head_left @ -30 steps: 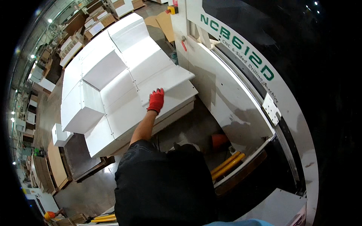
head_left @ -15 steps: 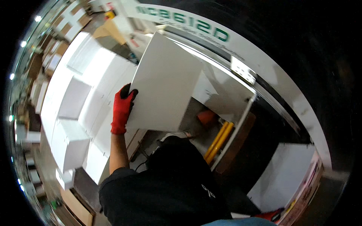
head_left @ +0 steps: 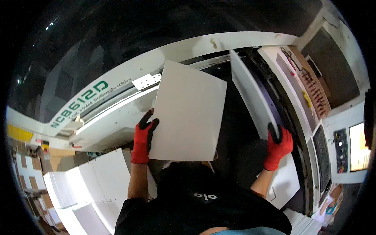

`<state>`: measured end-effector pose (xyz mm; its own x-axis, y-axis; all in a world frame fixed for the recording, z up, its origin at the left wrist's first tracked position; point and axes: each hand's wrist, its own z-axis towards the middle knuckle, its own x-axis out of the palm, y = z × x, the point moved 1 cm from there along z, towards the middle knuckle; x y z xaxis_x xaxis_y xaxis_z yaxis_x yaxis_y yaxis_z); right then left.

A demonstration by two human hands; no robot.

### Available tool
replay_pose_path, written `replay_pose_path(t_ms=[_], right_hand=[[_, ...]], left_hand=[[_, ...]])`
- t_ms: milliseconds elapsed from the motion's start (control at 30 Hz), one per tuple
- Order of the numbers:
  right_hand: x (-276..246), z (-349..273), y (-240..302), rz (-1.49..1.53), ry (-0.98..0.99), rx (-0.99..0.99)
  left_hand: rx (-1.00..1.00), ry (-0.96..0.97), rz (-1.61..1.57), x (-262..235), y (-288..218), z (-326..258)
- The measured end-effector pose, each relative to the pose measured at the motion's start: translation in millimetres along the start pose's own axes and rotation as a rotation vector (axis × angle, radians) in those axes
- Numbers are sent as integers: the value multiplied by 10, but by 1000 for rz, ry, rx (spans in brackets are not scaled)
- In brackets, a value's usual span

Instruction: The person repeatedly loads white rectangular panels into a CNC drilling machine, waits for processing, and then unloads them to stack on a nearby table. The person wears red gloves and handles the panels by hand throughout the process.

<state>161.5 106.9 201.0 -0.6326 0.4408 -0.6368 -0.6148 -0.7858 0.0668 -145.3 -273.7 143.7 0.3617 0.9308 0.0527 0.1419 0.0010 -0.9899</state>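
Both of my hands wear red gloves with black fingertips. A flat white panel [head_left: 190, 113] stands tilted in front of me, and my left hand [head_left: 143, 141] is closed on its left edge, thumb on the face. Farther right, a second white panel [head_left: 250, 92] is seen almost edge-on. Around its near lower edge my right hand [head_left: 279, 148] is closed, fingers wrapped over. The two panels are apart, with the dark bed of a machine [head_left: 229, 129] between them. The lower edge of the first panel comes close to my black shirt.
The machine's pale frame [head_left: 180, 46] arches across the far side. Hand tools [head_left: 297, 64] and a row of bits [head_left: 315, 92] lie on a ledge at right, near a keyboard [head_left: 322, 156] and lit screen [head_left: 359, 147]. White panels [head_left: 92, 180] stand at left; another [head_left: 284, 180] lies below my right hand.
My view has swung to the right. My left hand still grips the first panel, now before the machine bed. My right hand, earlier low at the right, now holds a second panel upright.
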Motion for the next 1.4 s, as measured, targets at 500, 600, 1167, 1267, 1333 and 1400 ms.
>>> replay_pose_path(t_ms=[500,600,1167,1267,1333,1400], right_hand=[[761,-953,1183,228,362,-170],[810,-1375,1210,315,546,90],[1947,-1157,612,312,471,374],[2297,-897,431,301,408,486],[2492,-702,406,127,428,583],[2607,-446,340,59,474,692]], left_hand=[[175,160,733,1927,1162,430],[337,99,1178,2030,1194,435],[464,106,1113,3188,1682,1418],[432,95,1103,3541,1712,1820],[436,85,1088,3726,1755,2105],[435,88,1089,3878,1787,2382]])
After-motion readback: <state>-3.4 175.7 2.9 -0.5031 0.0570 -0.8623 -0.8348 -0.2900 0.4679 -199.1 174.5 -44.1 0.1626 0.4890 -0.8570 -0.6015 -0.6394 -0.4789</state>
